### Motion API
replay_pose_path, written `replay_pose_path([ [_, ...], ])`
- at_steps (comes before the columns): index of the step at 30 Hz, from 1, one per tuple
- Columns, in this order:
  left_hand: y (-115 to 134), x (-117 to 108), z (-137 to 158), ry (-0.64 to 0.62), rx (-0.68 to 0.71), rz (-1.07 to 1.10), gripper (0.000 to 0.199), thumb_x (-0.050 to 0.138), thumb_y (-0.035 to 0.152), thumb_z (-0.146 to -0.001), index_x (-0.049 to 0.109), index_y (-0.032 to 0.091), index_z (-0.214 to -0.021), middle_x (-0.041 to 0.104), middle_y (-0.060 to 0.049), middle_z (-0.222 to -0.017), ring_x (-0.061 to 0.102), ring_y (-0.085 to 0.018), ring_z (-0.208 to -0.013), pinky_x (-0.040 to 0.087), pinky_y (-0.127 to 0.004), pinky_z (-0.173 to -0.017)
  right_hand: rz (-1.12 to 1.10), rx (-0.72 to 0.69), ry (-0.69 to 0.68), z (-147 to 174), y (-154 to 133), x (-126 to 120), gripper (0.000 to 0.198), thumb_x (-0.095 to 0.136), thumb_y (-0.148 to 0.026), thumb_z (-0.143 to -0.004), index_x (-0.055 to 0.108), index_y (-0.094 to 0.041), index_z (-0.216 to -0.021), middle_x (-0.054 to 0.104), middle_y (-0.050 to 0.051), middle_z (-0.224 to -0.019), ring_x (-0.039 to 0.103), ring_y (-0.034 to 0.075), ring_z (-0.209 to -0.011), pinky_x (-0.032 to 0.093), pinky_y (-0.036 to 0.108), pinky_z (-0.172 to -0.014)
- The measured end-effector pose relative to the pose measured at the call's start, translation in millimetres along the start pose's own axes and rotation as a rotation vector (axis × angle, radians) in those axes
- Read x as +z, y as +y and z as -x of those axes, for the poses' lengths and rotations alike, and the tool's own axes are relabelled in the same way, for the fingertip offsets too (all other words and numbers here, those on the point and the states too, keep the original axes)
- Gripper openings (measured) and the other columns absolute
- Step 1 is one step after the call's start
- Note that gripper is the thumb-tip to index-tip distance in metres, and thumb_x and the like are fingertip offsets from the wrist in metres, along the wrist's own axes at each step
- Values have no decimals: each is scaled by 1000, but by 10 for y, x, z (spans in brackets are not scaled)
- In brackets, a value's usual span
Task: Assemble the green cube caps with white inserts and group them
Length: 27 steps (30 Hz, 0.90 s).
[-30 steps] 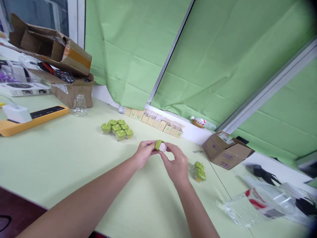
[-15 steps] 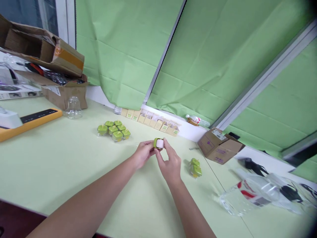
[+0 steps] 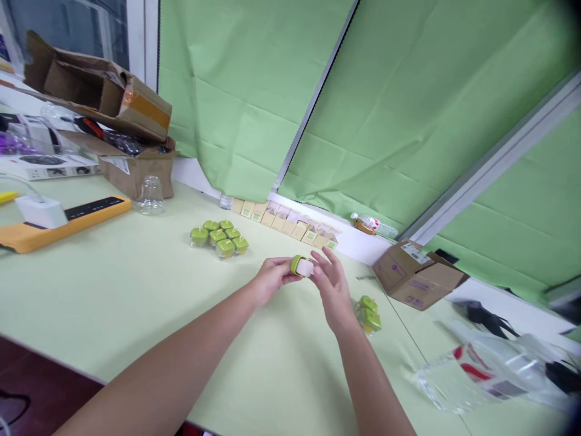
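Over the middle of the table, my left hand (image 3: 273, 280) pinches a small green square lid (image 3: 296, 264) by its left side. A pale white rounded face (image 3: 305, 268) fills the lid's right side, tilted toward me. My right hand (image 3: 333, 287) is just right of it, fingers spread apart. Its thumb tip is close to the white face; whether they touch I cannot tell. Several small clear jars with green lids (image 3: 219, 237) stand grouped to the left. A smaller group of the same green-lidded jars (image 3: 370, 313) stands beside my right wrist, partly hidden by it.
Small cardboard boxes (image 3: 290, 223) line the back edge by the green curtain. At left are a yellow power strip (image 3: 91, 217), a clear plastic dome (image 3: 151, 195) and stacked cartons (image 3: 140, 172). A carton (image 3: 415, 275) and a large plastic bottle (image 3: 476, 375) lie at right.
My right fingers have opened away from the lid, which they were gripping before. The left hand still holds it. The whole view has shifted slightly, with things appearing farther right.
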<state>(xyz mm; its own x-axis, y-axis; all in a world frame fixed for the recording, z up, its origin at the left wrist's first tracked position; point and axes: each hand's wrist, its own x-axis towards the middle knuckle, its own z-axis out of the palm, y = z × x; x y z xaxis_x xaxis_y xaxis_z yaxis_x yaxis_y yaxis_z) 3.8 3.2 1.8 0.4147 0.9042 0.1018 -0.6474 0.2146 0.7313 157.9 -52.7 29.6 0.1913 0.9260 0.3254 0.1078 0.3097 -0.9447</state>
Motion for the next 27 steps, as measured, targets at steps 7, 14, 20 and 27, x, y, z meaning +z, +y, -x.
replay_pose_path([
  [7,-1,6,-6,23,-36,-20,35,85,32,-66,78,8,-91,74,-15,-105,69,-22,-95,57,-33,-87,31,-6,43,-18,-83,-116,64,72,-49,-77,51,-29,-134,50,11,-144,48,30,-133,46,50,-104],
  [14,13,34,47,-24,-90,-8,29,83,27,-70,77,9,-92,75,-13,-99,70,-18,-85,58,-26,-78,275,198,174,-71,13,-229,69,83,-44,-61,58,-20,-120,54,18,-136,50,37,-128,36,59,-110],
  [20,29,-3,57,-159,-152,32,21,76,22,-78,75,10,-95,74,-11,-92,71,-16,-79,59,-23,-74,59,-125,-104,4,-168,-175,62,71,-42,-80,46,-33,-136,45,7,-149,38,26,-141,42,48,-109],
  [27,56,-15,71,-149,-137,16,19,74,17,-77,74,10,-94,74,-10,-92,69,-14,-77,58,-19,-72,108,-78,-8,29,-179,-198,52,69,-40,-80,53,-30,-128,47,8,-146,38,29,-139,41,51,-109],
])
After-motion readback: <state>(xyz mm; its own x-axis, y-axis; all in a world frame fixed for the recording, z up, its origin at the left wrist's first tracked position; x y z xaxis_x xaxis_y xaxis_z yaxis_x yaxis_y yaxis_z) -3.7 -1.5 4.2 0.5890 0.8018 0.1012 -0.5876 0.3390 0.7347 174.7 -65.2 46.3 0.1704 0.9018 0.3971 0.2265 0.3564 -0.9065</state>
